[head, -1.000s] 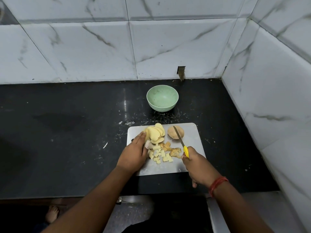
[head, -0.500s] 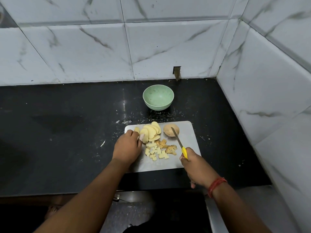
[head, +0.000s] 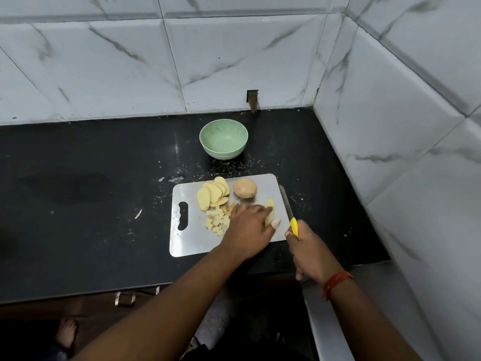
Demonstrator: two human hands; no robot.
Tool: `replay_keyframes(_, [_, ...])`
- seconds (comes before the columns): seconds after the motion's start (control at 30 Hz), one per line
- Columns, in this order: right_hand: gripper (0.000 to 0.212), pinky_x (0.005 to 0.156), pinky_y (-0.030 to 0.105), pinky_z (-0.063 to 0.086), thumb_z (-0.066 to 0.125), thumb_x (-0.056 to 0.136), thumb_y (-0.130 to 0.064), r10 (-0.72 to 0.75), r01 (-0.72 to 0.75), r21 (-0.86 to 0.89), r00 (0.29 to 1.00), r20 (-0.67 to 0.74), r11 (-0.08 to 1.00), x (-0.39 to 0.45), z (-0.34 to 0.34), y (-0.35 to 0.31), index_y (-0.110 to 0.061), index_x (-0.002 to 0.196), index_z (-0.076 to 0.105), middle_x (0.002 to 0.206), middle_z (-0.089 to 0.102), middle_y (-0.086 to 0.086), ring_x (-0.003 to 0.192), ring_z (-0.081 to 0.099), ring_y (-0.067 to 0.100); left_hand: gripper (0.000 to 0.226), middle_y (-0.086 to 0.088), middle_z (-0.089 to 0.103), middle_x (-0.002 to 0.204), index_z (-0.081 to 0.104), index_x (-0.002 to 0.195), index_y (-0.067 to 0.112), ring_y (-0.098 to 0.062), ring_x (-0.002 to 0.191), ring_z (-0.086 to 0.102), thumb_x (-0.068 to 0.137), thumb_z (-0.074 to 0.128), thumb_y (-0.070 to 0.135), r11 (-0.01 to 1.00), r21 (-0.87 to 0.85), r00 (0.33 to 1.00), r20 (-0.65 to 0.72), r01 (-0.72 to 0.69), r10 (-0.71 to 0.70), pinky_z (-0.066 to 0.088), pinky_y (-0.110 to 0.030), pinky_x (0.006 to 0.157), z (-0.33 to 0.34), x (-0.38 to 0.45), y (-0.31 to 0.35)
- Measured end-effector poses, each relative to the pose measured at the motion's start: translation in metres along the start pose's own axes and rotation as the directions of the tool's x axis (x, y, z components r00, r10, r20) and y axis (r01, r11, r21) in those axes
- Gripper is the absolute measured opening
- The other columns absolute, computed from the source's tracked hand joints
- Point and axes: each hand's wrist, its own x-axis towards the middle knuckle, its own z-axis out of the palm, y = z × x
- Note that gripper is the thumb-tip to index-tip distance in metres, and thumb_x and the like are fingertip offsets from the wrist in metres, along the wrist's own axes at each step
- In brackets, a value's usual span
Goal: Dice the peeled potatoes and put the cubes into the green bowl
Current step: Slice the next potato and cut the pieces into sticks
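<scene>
A black stone desk fills the left of the view, its surface dusted with pale specks and one white sliver at about 9 o'clock of the cutting board. The metal cutting board lies near the middle, its handle slot on the left edge. On its far left part sits a fanned stack of potato slices, and just at 6 o'clock of that stack lies a loose heap of potato cubes. The green bowl stands on the desk at 12 o'clock of the board, apart from it, with nothing visible inside. A whole potato with a brownish surface rests on the far edge of the board, just at 3 o'clock of the slices. The left hand reaches across the board, fingers curled round a pale potato slice that it holds on edge at the right part of the board; whether the slice touches the board cannot be told. The knife, with a yellow handle, lies along the board's right edge, blade pointing toward 12 o'clock. The right hand grips the handle at 5 o'clock of the board, a red thread round its wrist. White marbled tiles cover the walls behind and at the right.
</scene>
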Motion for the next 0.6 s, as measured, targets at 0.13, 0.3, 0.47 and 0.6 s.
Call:
replay_keyframes(0.13, [0.014, 0.045, 0.037, 0.054, 0.038, 0.101, -0.035, 0.015, -0.016, -0.009, 1.0, -0.004, 1.0, -0.004, -0.004, 0.009, -0.023, 0.095, 0.039, 0.079, 0.053, 0.012, 0.039, 0.055, 0.023, 0.064, -0.007, 0.05, 0.141, 0.045, 0.153, 0.026, -0.036, 0.132, 0.037, 0.103, 0.025, 0.061, 0.951, 0.308, 0.994, 0.112, -0.031, -0.003, 0.012, -0.063, 0.12, 0.009, 0.001, -0.002])
replay_keyframes(0.3, [0.015, 0.042, 0.028, 0.047, 0.036, 0.101, -0.036, 0.057, -0.056, -0.022, 0.998, 0.034, 0.998, -0.009, -0.004, 0.017, -0.021, 0.1, 0.04, 0.083, 0.055, 0.012, 0.039, 0.056, 0.024, 0.067, -0.007, 0.054, 0.134, 0.059, 0.14, 0.021, -0.032, 0.126, 0.047, 0.099, 0.025, 0.061, 0.927, 0.346, 0.988, 0.003, -0.145, 0.154, 0.018, -0.061, 0.121, 0.015, -0.012, -0.022])
replay_keyframes(0.47, [0.02, 0.04, 0.026, 0.046, 0.037, 0.102, -0.029, 0.165, -0.16, -0.073, 0.984, 0.071, 0.984, -0.004, -0.002, 0.015, -0.015, 0.115, 0.039, 0.088, 0.054, 0.012, 0.051, 0.056, 0.025, 0.059, -0.009, 0.054, 0.148, 0.062, 0.136, 0.015, -0.028, 0.144, 0.041, 0.103, 0.035, 0.057, 0.876, 0.339, 0.938, 0.067, -0.342, 0.34, 0.013, -0.053, 0.126, 0.022, -0.02, -0.03])
replay_keyframes(0.6, [0.018, 0.037, 0.022, 0.042, 0.036, 0.104, -0.026, 0.196, -0.181, -0.156, 0.977, 0.081, 0.971, 0.002, 0.0, 0.004, -0.012, 0.115, 0.039, 0.087, 0.053, 0.011, 0.058, 0.055, 0.024, 0.063, -0.013, 0.05, 0.152, 0.055, 0.144, 0.014, -0.031, 0.147, 0.037, 0.105, 0.03, 0.055, 0.858, 0.393, 0.943, 0.103, -0.331, 0.317, 0.016, -0.05, 0.126, 0.025, -0.018, -0.034])
